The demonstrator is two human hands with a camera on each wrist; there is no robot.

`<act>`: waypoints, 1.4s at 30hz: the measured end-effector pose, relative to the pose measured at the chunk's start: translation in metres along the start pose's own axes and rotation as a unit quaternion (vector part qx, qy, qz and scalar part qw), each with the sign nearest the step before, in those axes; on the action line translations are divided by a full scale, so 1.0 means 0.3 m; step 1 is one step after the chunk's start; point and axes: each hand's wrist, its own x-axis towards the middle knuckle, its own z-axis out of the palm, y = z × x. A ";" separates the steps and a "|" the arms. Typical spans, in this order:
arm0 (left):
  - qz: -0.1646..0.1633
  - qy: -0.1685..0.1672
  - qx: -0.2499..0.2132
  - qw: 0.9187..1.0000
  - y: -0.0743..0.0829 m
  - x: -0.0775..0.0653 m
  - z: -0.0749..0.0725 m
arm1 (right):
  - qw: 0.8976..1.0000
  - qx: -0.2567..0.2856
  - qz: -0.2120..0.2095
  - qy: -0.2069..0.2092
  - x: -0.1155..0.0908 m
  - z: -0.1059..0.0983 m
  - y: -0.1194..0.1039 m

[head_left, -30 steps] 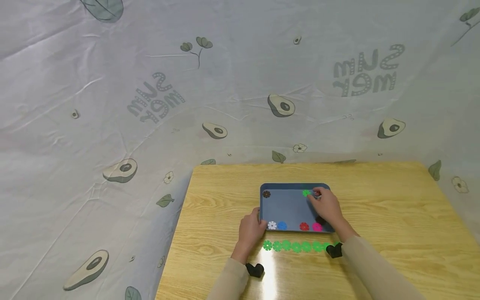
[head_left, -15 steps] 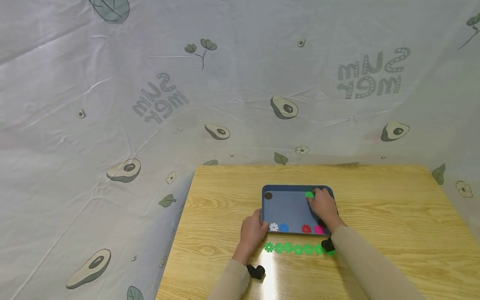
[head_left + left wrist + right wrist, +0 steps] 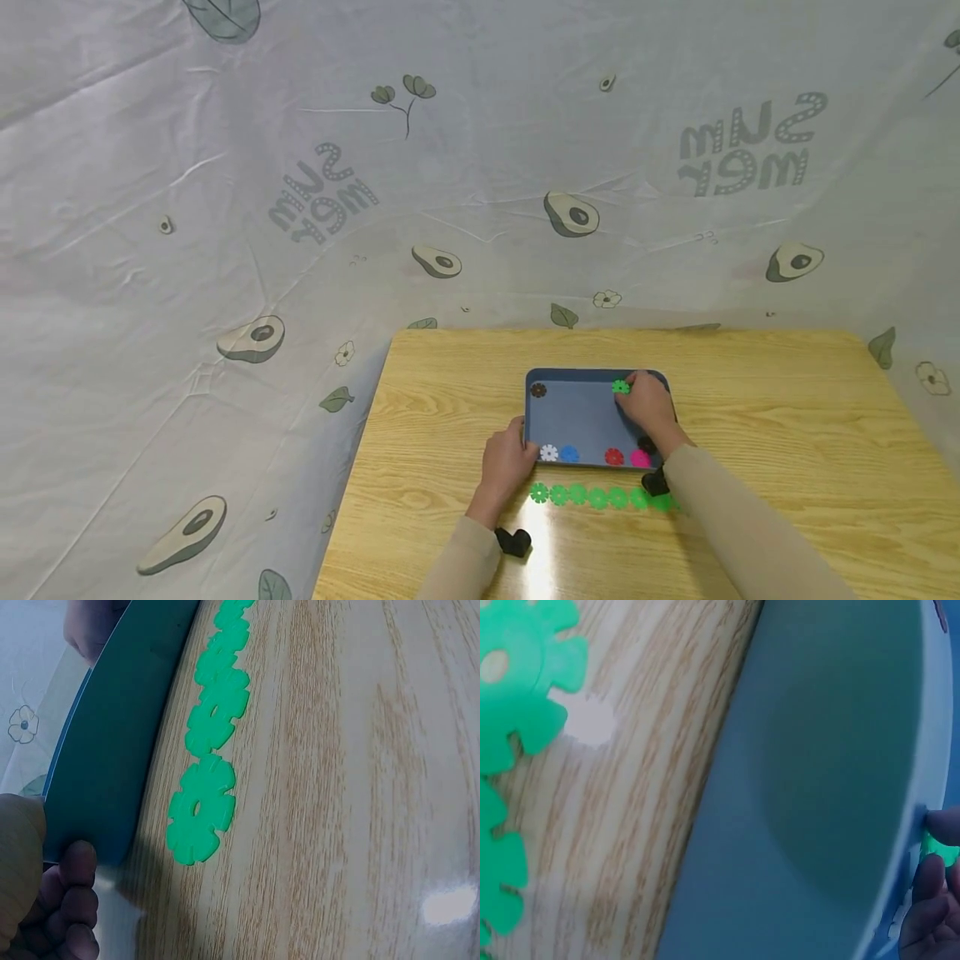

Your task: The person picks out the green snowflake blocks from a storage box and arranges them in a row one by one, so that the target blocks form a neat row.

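Observation:
A shallow blue-grey tray [image 3: 573,417] lies in the middle of the table in the head view. My left hand [image 3: 506,461] grips its near left corner; in the left wrist view the fingertips [image 3: 79,862] curl against the tray wall. Reaching over the right side, my right hand [image 3: 647,402] pinches a green snowflake disc [image 3: 621,387] near the far right corner. That disc shows between thumb and fingers in the right wrist view. A brown disc [image 3: 538,390] sits far left in the tray. Along its near side are white [image 3: 549,453], blue [image 3: 570,454], red [image 3: 614,457] and pink discs [image 3: 641,458].
In front of the tray, several green discs [image 3: 558,495] lie in a row on the wooden table [image 3: 435,392]; the right sleeve [image 3: 720,492] covers its right end. Behind the table hangs a pale curtain [image 3: 480,150] with avocado prints.
My right hand has shifted slightly and its forearm swung a little left, with its fingers now closer about the green disc. The left hand keeps its grip on the tray. The whole view has shifted slightly.

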 end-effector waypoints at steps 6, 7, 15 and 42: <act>0.005 -0.002 -0.001 1.000 0.011 -0.004 0.000 | 0.999 0.038 -0.014 0.013 -0.024 -0.018 -0.001; 0.005 -0.003 0.000 1.000 0.012 -0.004 0.000 | 0.999 0.043 -0.023 0.020 -0.030 -0.022 -0.001; 0.004 -0.006 -0.003 1.000 0.013 -0.002 0.004 | 0.990 0.093 -0.078 0.073 -0.107 -0.098 0.018; 0.005 -0.003 0.009 1.000 -0.010 0.000 0.003 | 0.997 0.073 0.009 0.006 -0.599 -0.237 0.447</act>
